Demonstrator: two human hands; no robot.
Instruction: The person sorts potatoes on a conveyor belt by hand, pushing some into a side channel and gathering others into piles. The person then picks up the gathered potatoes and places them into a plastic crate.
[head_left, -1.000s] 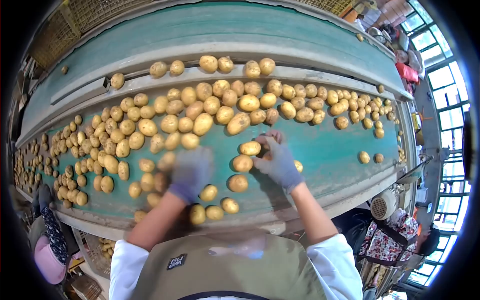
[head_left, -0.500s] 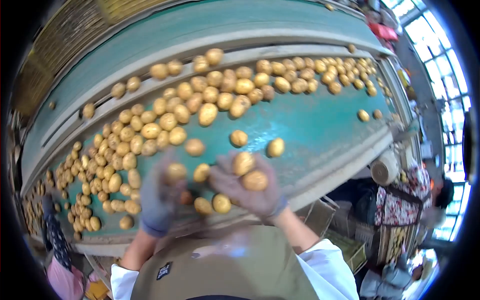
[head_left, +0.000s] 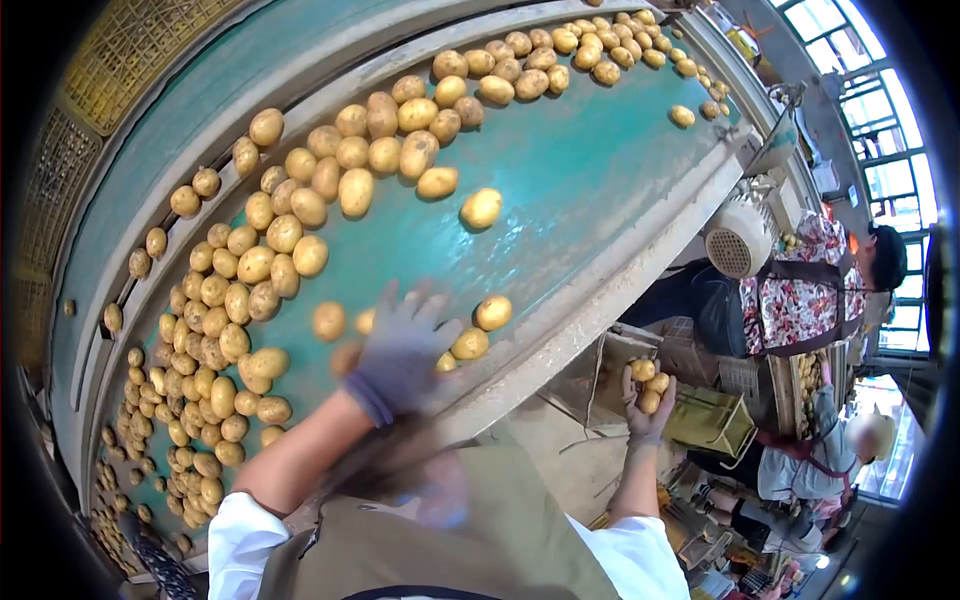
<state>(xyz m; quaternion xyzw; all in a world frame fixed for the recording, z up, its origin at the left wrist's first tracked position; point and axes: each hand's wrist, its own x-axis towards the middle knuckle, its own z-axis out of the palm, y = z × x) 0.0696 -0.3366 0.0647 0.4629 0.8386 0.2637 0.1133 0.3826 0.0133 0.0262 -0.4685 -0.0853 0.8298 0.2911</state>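
Note:
My gloved left hand (head_left: 405, 345) reaches low over the green conveyor belt (head_left: 560, 150), fingers spread and slightly blurred. Loose potatoes lie around it: a pair (head_left: 480, 328) at its right and a blurred potato (head_left: 328, 321) at its left. Off the belt's near edge, my gloved right hand (head_left: 646, 418) is turned up and curled around three potatoes (head_left: 648, 385). A single potato (head_left: 482, 208) rests farther up the belt. Beyond it, a dense band of potatoes (head_left: 255, 265) runs along the far side of the belt.
A pale rail (head_left: 590, 335) edges the belt on my side. Beside my right hand stand a green crate (head_left: 710, 420) and other bins. A motor (head_left: 738, 245) sits near the rail. A person in a flowered top (head_left: 815, 290) and other people are at the right.
My right hand has left the belt with potatoes and moved right, out past the rail. My left hand has shifted right across the belt. The view has turned somewhat.

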